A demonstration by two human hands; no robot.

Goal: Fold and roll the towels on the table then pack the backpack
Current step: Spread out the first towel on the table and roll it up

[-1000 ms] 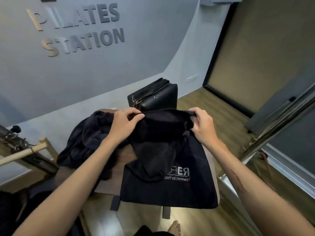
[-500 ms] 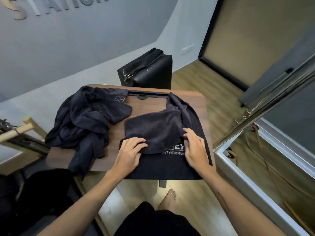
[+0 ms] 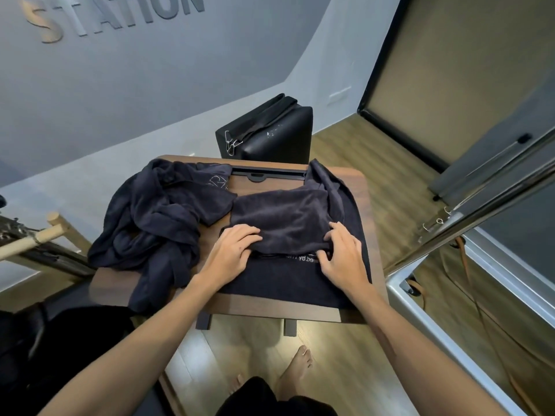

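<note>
Towel [image 3: 288, 223] is laid on the tabletop [image 3: 270, 307], its folded edge pinched by the curled left hand [image 3: 232, 253] and right hand [image 3: 342, 259], apparently to square the fold; backpack unidentified.

Grey-blue wall [image 3: 120, 85] at the far left with raised "STATION" lettering [image 3: 114, 16]. Wood-plank floor [image 3: 345, 370], lit brightest near the bottom middle. Dark wooden surface [image 3: 255, 187] in the centre, a black padded box [image 3: 270, 139] just behind it. Chrome frame rail [image 3: 480, 205] runs along the right, and there's a tan dark-framed panel [image 3: 450, 70] at far right.
</note>
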